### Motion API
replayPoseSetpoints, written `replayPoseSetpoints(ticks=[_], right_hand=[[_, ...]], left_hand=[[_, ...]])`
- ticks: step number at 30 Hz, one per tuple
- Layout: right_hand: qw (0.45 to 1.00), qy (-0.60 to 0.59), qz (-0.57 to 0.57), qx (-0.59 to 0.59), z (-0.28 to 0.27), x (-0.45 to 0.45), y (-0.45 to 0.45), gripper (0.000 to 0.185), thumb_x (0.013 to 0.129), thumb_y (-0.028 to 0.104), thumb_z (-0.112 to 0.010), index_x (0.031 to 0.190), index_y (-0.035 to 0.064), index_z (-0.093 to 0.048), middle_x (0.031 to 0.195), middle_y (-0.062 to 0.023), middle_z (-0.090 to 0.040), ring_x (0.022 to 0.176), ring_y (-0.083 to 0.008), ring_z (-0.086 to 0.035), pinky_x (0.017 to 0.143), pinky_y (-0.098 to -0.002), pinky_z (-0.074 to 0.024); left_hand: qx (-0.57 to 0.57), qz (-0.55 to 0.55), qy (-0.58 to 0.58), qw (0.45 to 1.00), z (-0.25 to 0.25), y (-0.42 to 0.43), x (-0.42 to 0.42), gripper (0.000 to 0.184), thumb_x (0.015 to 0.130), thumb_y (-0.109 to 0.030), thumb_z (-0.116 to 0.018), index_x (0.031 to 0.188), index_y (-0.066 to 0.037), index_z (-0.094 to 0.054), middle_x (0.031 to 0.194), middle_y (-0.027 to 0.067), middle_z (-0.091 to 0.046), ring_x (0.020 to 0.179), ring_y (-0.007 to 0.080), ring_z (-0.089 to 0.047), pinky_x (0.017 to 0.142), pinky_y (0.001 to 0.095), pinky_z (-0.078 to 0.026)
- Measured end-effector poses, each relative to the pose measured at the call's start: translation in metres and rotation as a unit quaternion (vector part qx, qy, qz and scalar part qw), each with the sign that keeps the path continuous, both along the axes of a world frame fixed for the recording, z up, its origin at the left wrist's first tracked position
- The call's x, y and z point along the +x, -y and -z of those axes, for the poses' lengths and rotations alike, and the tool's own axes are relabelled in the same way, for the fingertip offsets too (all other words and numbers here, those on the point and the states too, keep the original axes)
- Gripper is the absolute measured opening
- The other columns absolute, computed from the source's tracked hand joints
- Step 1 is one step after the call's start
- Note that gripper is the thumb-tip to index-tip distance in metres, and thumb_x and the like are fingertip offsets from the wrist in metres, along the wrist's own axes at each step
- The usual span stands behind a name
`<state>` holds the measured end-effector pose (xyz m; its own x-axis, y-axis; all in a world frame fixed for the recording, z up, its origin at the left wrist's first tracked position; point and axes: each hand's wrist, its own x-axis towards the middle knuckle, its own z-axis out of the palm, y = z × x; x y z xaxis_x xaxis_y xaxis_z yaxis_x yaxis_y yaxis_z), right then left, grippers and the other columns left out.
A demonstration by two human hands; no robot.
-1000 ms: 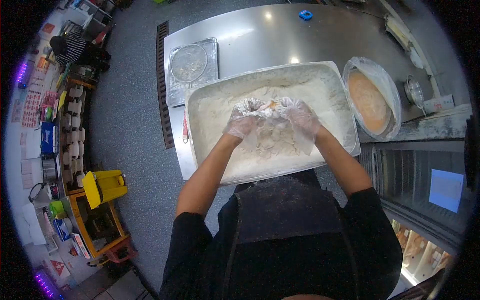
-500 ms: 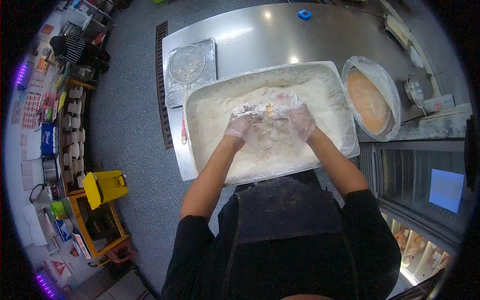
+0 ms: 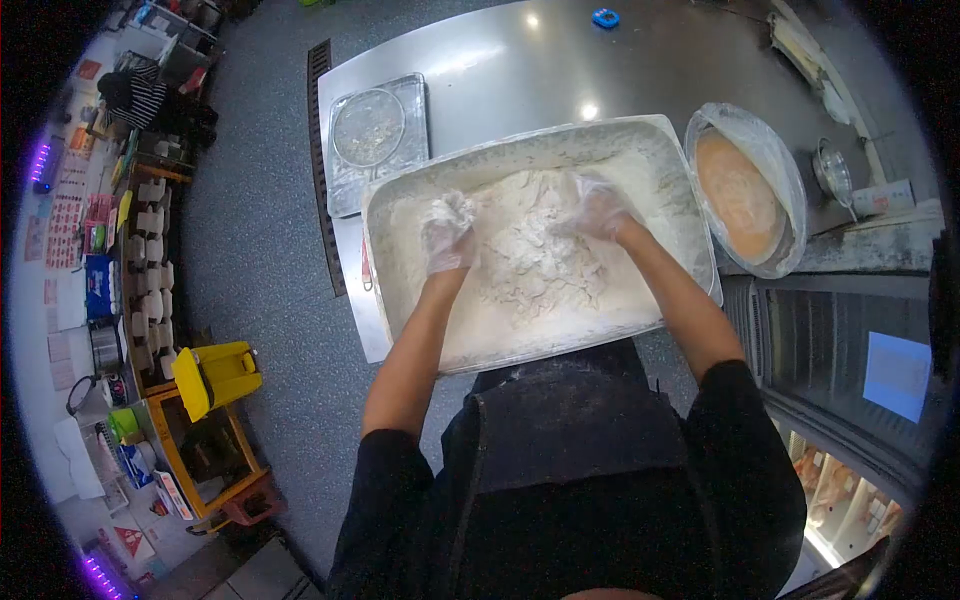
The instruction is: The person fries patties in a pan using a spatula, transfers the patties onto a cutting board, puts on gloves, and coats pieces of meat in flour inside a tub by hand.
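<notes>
We found a heap of lumpy, white-powdered pieces (image 3: 545,255) in the middle of a pale rectangular tub (image 3: 650,143) at the near edge of the stainless-steel bench (image 3: 500,80). The clear-gloved left hand (image 3: 449,232) was apart from the heap, toward the tub's left wall, fingers curled; the clear-gloved right hand (image 3: 602,210) had its fingers at the heap's far-right edge. We could not tell whether either gripped anything.

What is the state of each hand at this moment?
Left hand: cannot tell whether open or closed.
Right hand: at the floured heap; grip unclear.
</notes>
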<state>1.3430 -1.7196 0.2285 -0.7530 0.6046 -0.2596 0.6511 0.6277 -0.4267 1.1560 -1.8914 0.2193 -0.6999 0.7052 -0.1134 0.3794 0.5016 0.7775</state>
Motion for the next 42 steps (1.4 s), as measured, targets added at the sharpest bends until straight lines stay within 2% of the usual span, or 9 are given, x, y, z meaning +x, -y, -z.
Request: replayPoseSetpoints(ticks=[3,12,17,24,27,29,30,32,42], right_hand=[[0.989,0.136,-0.057,-0.005,0.031,-0.024,0.005,0.098,0.072,0.062,-0.060,0.136,-0.0057,-0.030,0.134,-0.0283,-0.038,0.123,-0.0347,-0.041,0.105,-0.0356,-0.0309],[0.990,-0.074,-0.106,-0.048,0.034,-0.028,0.025,0.050,0.067,0.041,-0.070,0.096,0.0021,-0.061,0.088,-0.0207,-0.064,0.081,-0.0354,-0.061,0.075,-0.0421,-0.0495],[0.981,-0.043,-0.184,0.032,-0.028,-0.017,0.043,0.039,0.076,0.039,-0.064,0.092,0.0025,-0.063,0.092,-0.0175,-0.064,0.082,-0.0341,-0.061,0.077,-0.0420,-0.0490],[0.955,-0.184,-0.201,-0.117,-0.032,0.007,0.043,0.051,0.072,0.037,-0.070,0.108,0.0019,-0.059,0.103,-0.0182,-0.060,0.102,-0.0301,-0.055,0.091,-0.0358,-0.0435],[0.939,-0.236,-0.091,-0.234,-0.047,0.021,0.046,0.058,0.070,0.029,-0.075,0.116,0.0013,-0.055,0.111,-0.0189,-0.058,0.113,-0.0248,-0.050,0.099,-0.0329,-0.0384],[0.952,-0.153,-0.115,-0.239,-0.068,0.029,0.039,0.063,0.068,0.024,-0.077,0.121,0.0006,-0.051,0.114,-0.0182,-0.058,0.112,-0.0216,-0.051,0.100,-0.0335,-0.0384],[0.952,-0.153,-0.114,-0.240,-0.078,0.032,0.036,0.063,0.068,0.024,-0.077,0.121,0.0006,-0.051,0.114,-0.0182,-0.058,0.112,-0.0216,-0.051,0.100,-0.0335,-0.0384],[0.920,-0.102,-0.129,-0.356,-0.091,0.038,0.023,0.060,0.072,0.025,-0.075,0.122,0.0015,-0.051,0.112,-0.0174,-0.060,0.107,-0.0232,-0.055,0.097,-0.0352,-0.0418],[0.992,-0.028,-0.034,-0.119,0.094,-0.049,-0.054,0.046,0.086,0.031,-0.054,0.126,0.0078,-0.050,0.119,-0.0142,-0.058,0.109,-0.0275,-0.055,0.094,-0.0347,-0.0435]], left_hand=[[-0.102,0.017,-0.114,0.988,0.072,-0.013,0.017,0.027,0.079,-0.019,-0.059,0.099,-0.001,-0.061,0.090,0.0209,-0.062,0.083,0.0327,-0.061,0.074,0.0398,-0.048],[0.089,0.132,-0.103,0.982,0.060,-0.003,0.029,0.029,0.085,-0.021,-0.057,0.105,-0.001,-0.058,0.101,0.0153,-0.063,0.092,0.0309,-0.060,0.080,0.0391,-0.046],[0.069,0.086,0.354,0.929,0.055,0.005,0.040,0.031,0.091,-0.017,-0.052,0.120,-0.007,-0.056,0.111,0.0044,-0.059,0.093,0.0116,-0.055,0.081,0.0246,-0.044],[0.113,0.030,0.520,0.846,-0.006,0.014,0.052,0.032,0.092,-0.014,-0.048,0.123,-0.008,-0.055,0.113,0.0045,-0.061,0.106,0.0092,-0.053,0.088,0.0222,-0.043],[-0.065,0.289,0.094,0.951,-0.007,0.020,0.031,0.033,0.093,-0.016,-0.047,0.123,-0.007,-0.054,0.119,0.0058,-0.059,0.114,0.0144,-0.051,0.094,0.0252,-0.042],[-0.164,0.456,-0.319,0.814,-0.015,0.022,0.020,0.035,0.091,-0.023,-0.050,0.123,-0.009,-0.054,0.121,0.0109,-0.058,0.114,0.0226,-0.053,0.097,0.0323,-0.041],[-0.165,0.457,-0.319,0.814,-0.031,0.018,0.023,0.035,0.091,-0.023,-0.050,0.123,-0.009,-0.054,0.121,0.0109,-0.058,0.114,0.0226,-0.053,0.097,0.0323,-0.041],[0.006,0.364,0.077,0.928,-0.061,0.011,0.029,0.040,0.088,-0.033,-0.054,0.122,-0.011,-0.055,0.121,0.0135,-0.057,0.112,0.0293,-0.054,0.097,0.0385,-0.041],[-0.112,0.232,-0.239,0.936,0.053,-0.057,-0.017,0.054,0.089,-0.047,-0.046,0.129,-0.011,-0.048,0.125,0.0148,-0.055,0.114,0.0316,-0.052,0.101,0.0358,-0.035]])
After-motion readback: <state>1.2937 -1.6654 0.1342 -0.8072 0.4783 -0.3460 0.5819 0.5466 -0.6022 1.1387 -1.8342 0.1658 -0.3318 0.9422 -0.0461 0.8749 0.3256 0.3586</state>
